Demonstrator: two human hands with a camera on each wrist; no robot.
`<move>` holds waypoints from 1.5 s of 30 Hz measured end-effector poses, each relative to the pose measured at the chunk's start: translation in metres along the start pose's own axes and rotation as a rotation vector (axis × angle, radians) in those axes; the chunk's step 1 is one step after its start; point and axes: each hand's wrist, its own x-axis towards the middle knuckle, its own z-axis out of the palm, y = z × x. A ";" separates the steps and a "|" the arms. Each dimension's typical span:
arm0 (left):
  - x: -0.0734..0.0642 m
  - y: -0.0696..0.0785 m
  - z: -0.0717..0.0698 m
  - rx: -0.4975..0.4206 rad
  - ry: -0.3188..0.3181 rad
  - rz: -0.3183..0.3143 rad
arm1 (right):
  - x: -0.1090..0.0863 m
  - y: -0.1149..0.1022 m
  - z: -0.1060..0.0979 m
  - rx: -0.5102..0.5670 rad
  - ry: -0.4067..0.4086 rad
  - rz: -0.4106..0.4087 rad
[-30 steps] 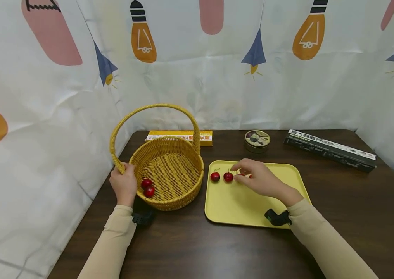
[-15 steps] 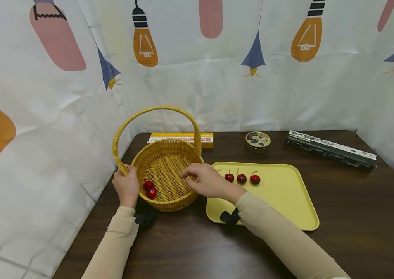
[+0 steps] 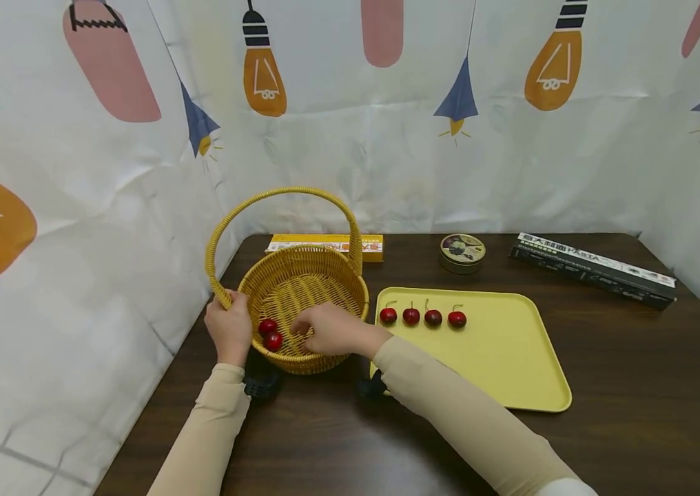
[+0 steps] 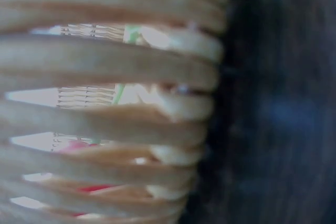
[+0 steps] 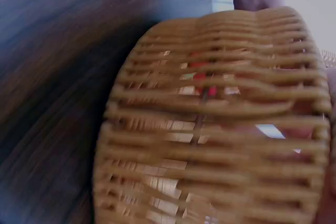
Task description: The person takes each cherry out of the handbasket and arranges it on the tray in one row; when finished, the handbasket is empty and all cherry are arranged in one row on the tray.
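Left hand (image 3: 229,331): grip clamped on yellow basket (image 3: 306,293), at its left rim, by foot of handle (image 3: 291,191). Right hand (image 3: 339,329): inside or just above basket, fingers bent; whether grip pinches something, cannot tell. Two red cherries (image 3: 273,341) lie in basket, on left side. Four stemmed cherries (image 3: 410,317) form row near far edge of yellow tray (image 3: 499,358), on dark table (image 3: 300,441).

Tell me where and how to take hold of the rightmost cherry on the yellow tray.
I'd pinch the rightmost cherry by its round red body, coming from above and the right. Its neighbouring cherry sits close on the left, while bare yellow tray lies to its right. The thin stem looks a poorer grip.
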 end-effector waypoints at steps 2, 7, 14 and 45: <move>0.000 -0.001 0.000 -0.003 -0.004 0.007 | 0.005 -0.002 0.002 0.002 -0.023 -0.018; -0.002 -0.003 0.001 0.001 -0.018 0.011 | 0.018 -0.003 0.009 0.027 -0.057 -0.087; -0.005 -0.003 0.001 0.012 -0.012 0.013 | 0.034 -0.003 0.023 0.035 -0.081 -0.091; -0.001 0.005 -0.003 0.002 -0.006 0.048 | 0.031 -0.010 0.013 -0.087 0.023 -0.071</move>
